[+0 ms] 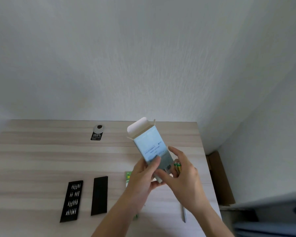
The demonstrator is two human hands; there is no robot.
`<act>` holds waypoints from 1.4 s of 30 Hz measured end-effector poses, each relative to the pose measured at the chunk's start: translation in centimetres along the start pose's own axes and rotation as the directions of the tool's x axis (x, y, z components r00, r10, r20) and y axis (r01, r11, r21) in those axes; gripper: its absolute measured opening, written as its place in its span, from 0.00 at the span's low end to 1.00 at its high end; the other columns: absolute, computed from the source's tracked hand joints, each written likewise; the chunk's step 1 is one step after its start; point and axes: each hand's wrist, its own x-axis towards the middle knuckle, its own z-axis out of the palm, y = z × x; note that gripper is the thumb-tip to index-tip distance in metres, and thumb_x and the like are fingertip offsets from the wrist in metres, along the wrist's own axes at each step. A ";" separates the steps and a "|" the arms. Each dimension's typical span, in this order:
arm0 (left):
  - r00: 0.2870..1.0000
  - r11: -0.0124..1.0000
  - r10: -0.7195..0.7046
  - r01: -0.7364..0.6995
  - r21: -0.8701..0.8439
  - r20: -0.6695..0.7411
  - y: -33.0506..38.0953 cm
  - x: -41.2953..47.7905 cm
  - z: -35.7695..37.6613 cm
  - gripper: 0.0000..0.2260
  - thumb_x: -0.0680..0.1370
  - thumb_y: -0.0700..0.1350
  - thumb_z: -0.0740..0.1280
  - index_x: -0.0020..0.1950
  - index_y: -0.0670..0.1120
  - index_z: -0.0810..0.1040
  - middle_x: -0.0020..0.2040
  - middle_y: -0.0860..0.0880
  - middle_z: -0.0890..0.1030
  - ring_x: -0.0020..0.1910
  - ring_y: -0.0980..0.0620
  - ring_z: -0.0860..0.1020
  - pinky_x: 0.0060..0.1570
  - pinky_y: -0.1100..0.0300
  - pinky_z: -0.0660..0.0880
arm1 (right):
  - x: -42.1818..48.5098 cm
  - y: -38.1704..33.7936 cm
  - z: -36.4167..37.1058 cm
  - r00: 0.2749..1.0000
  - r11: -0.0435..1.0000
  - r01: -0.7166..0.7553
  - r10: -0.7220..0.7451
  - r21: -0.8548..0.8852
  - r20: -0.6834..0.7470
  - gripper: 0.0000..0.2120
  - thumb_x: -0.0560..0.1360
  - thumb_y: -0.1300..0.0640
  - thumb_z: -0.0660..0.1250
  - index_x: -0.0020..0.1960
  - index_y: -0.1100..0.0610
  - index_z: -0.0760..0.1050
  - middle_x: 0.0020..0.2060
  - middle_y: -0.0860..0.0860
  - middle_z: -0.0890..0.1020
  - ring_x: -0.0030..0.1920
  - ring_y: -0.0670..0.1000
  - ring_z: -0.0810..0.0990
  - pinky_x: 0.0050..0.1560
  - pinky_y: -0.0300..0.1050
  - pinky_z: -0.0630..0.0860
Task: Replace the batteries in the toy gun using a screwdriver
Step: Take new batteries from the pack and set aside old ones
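Toy gun isn't anywhere I can see in this shot, so no idea where it sits or whether its battery cover is off yet. What you do get is a big pale wood-grain desk [41, 159] pushed into a white corner, with a cable grommet at the back and a black "100%" sticker [96, 136] next to it. Mid-air over the desk is a light blue cardboard box [149, 146], top flap popped open and tilted away. The left hand [143, 178] is wrapped around its lower end, thumb across the front. The right hand [181, 171] is up against the box's right side, with a couple of green-and-yellow batteries [177, 166] tucked in its fingers.

On the desk to the left: a plain black lid [99, 195] and, further left, the open bit tray [71, 200] with rows of little screwdriver bits. A slim grey screwdriver handle [183, 213] lies near the front edge, untouched. A bit of green packaging [128, 175] peeks out behind the left wrist.

My guess: early days. Fresh cells in hand, unscrewing and swapping all left to do.
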 end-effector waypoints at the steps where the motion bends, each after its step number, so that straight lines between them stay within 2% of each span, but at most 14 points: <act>1: 0.999 0.999 0.014 -0.013 0.046 -0.029 0.0 0.3 -0.4 0.15 0.76 0.48 0.69 0.62 0.48 0.78 0.53 0.46 0.86 0.51 0.46 0.85 0.52 0.46 0.81 | 0.1 0.3 -0.3 0.996 0.992 -0.079 0.074 0.103 0.047 0.23 0.77 0.55 0.71 0.69 0.45 0.70 0.33 0.43 0.81 0.35 0.43 0.81 0.33 0.38 0.77; 4: 0.994 0.976 0.072 -0.055 0.208 -0.077 0.0 0.9 -1.7 0.10 0.77 0.44 0.70 0.59 0.50 0.79 0.51 0.50 0.86 0.48 0.50 0.85 0.46 0.50 0.83 | 0.3 1.0 -1.3 0.917 0.754 -0.400 0.326 0.522 0.232 0.20 0.81 0.65 0.61 0.71 0.52 0.70 0.33 0.53 0.75 0.32 0.47 0.70 0.31 0.41 0.63; 6: 0.991 0.938 0.122 -0.095 0.333 -0.062 0.1 1.1 -2.5 0.08 0.78 0.43 0.70 0.56 0.52 0.79 0.49 0.54 0.86 0.46 0.54 0.85 0.42 0.54 0.83 | 0.5 1.1 -2.1 0.897 0.673 -0.441 0.335 0.594 0.288 0.20 0.81 0.69 0.59 0.70 0.55 0.71 0.39 0.58 0.80 0.36 0.51 0.75 0.34 0.45 0.66; 11: 0.993 0.912 0.106 -0.077 0.402 -0.051 0.1 1.8 -3.6 0.09 0.78 0.44 0.70 0.57 0.52 0.79 0.51 0.52 0.85 0.48 0.53 0.84 0.38 0.58 0.81 | 1.1 0.8 -3.4 0.909 0.648 -0.416 0.280 0.638 0.308 0.11 0.82 0.65 0.59 0.62 0.62 0.74 0.54 0.58 0.85 0.52 0.56 0.85 0.43 0.42 0.80; 13: 0.996 0.907 0.084 -0.065 0.417 -0.025 0.0 2.1 -3.7 0.09 0.78 0.45 0.70 0.58 0.52 0.79 0.51 0.52 0.85 0.48 0.52 0.84 0.39 0.57 0.81 | 1.4 0.8 -3.7 0.918 0.661 -0.396 0.274 0.637 0.286 0.09 0.82 0.65 0.59 0.58 0.64 0.76 0.50 0.56 0.86 0.51 0.57 0.85 0.45 0.43 0.83; 16: 0.999 0.907 0.054 -0.052 0.418 0.006 -0.3 2.2 -3.7 0.09 0.79 0.44 0.70 0.59 0.52 0.79 0.51 0.53 0.86 0.48 0.51 0.84 0.40 0.56 0.81 | 1.7 0.7 -4.1 0.929 0.694 -0.369 0.258 0.618 0.265 0.10 0.81 0.67 0.60 0.58 0.64 0.78 0.37 0.57 0.83 0.39 0.53 0.83 0.39 0.42 0.82; 20: 0.999 0.896 0.028 -0.034 0.442 0.021 -0.6 2.1 -3.6 0.09 0.79 0.45 0.70 0.58 0.52 0.79 0.50 0.53 0.86 0.47 0.53 0.85 0.39 0.57 0.81 | 2.6 -0.2 -4.6 0.964 0.817 -0.255 0.171 0.518 0.205 0.12 0.82 0.65 0.61 0.61 0.57 0.79 0.34 0.59 0.76 0.28 0.51 0.69 0.25 0.40 0.69; 23: 0.999 0.891 0.022 -0.036 0.453 0.037 -0.8 2.0 -3.5 0.08 0.79 0.44 0.70 0.58 0.52 0.79 0.49 0.54 0.86 0.47 0.54 0.84 0.40 0.56 0.82 | 3.5 -1.2 -5.0 0.990 0.878 -0.125 0.081 0.462 0.114 0.11 0.82 0.62 0.62 0.58 0.54 0.81 0.36 0.60 0.76 0.25 0.49 0.61 0.21 0.38 0.61; 25: 0.998 0.883 0.017 -0.041 0.467 0.054 -0.8 1.9 -3.3 0.08 0.79 0.44 0.69 0.58 0.52 0.79 0.49 0.55 0.86 0.47 0.54 0.84 0.40 0.57 0.82 | 4.2 -2.3 -5.2 0.999 0.925 -0.029 0.011 0.379 0.051 0.09 0.82 0.61 0.63 0.56 0.56 0.81 0.33 0.49 0.81 0.23 0.48 0.61 0.21 0.38 0.60; 27: 0.997 0.879 0.013 -0.047 0.475 0.076 -0.9 1.9 -3.1 0.08 0.79 0.43 0.69 0.58 0.52 0.78 0.49 0.55 0.86 0.48 0.54 0.84 0.39 0.58 0.81 | 4.9 -3.4 -5.5 0.989 0.974 0.145 -0.142 0.173 -0.026 0.06 0.80 0.59 0.66 0.54 0.56 0.82 0.35 0.43 0.83 0.23 0.44 0.68 0.25 0.33 0.65; 29: 0.996 0.875 0.013 -0.055 0.481 0.091 -0.8 1.8 -2.9 0.08 0.79 0.44 0.69 0.58 0.52 0.78 0.49 0.55 0.86 0.48 0.54 0.84 0.39 0.59 0.80 | 5.5 -4.5 -5.4 0.934 0.935 0.341 -0.349 -0.099 -0.073 0.05 0.79 0.58 0.69 0.52 0.54 0.83 0.40 0.40 0.84 0.33 0.40 0.78 0.36 0.29 0.71; 32: 0.993 0.869 0.031 -0.082 0.489 0.111 -0.8 1.7 -2.5 0.09 0.79 0.44 0.69 0.58 0.53 0.78 0.49 0.57 0.86 0.47 0.55 0.84 0.38 0.59 0.80 | 6.5 -4.8 -4.4 0.832 0.791 0.514 -0.554 -0.333 -0.032 0.05 0.78 0.59 0.70 0.52 0.55 0.83 0.44 0.43 0.85 0.44 0.41 0.81 0.45 0.32 0.75; 36: 0.993 0.877 0.036 -0.087 0.473 0.116 -0.6 1.6 -2.4 0.10 0.79 0.44 0.69 0.60 0.51 0.78 0.51 0.55 0.85 0.48 0.53 0.84 0.38 0.60 0.79 | 7.1 -4.4 -3.1 0.829 0.743 0.518 -0.558 -0.423 0.036 0.10 0.80 0.52 0.63 0.53 0.51 0.82 0.42 0.46 0.84 0.40 0.50 0.80 0.39 0.50 0.78; 42: 0.994 0.884 0.063 -0.097 0.457 0.089 -0.8 1.4 -2.9 0.09 0.80 0.43 0.69 0.59 0.52 0.78 0.49 0.56 0.85 0.47 0.53 0.84 0.37 0.60 0.79 | 6.9 -4.5 -2.7 0.836 0.689 0.525 -0.528 -0.499 0.151 0.18 0.80 0.45 0.55 0.57 0.49 0.81 0.45 0.46 0.86 0.41 0.52 0.82 0.36 0.49 0.77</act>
